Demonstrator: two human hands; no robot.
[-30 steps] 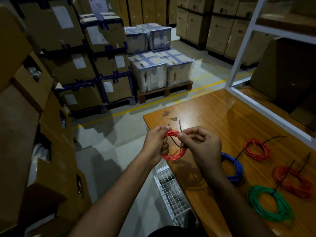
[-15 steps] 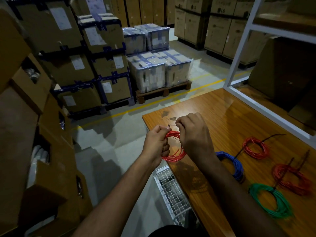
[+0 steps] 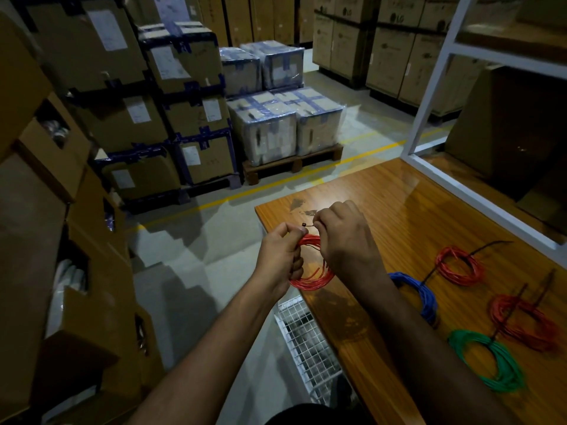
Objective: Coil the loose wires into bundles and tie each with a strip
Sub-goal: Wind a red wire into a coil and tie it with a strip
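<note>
Now | left hand (image 3: 280, 256), right hand (image 3: 343, 237) grip one red coil (image 3: 313, 279) | table (image 3: 414, 210): two red, one blue, one green

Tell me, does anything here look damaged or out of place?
A patch of worn finish mars the wooden table near its far corner, just beyond the hands. Otherwise the tied wire bundles lie apart and tidy.
</note>
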